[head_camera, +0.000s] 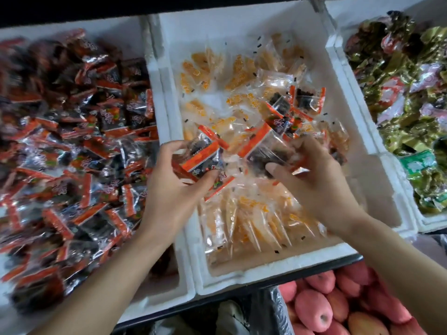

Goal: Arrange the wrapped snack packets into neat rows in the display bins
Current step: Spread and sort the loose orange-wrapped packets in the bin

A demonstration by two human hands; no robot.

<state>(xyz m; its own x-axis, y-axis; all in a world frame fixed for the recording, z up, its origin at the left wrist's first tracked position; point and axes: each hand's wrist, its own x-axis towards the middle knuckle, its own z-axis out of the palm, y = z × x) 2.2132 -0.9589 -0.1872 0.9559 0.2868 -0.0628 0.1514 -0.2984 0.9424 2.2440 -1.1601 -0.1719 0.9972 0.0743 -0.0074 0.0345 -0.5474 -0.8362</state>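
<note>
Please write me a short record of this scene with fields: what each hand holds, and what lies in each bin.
left hand: grips red-and-black packets
right hand: grips a dark packet
left bin: red-and-black heap, no rows
middle bin: clear orange packets, front ones overlapping in a row; red-and-black strays on top
right bin: green-gold foil packets
below: apples
</note>
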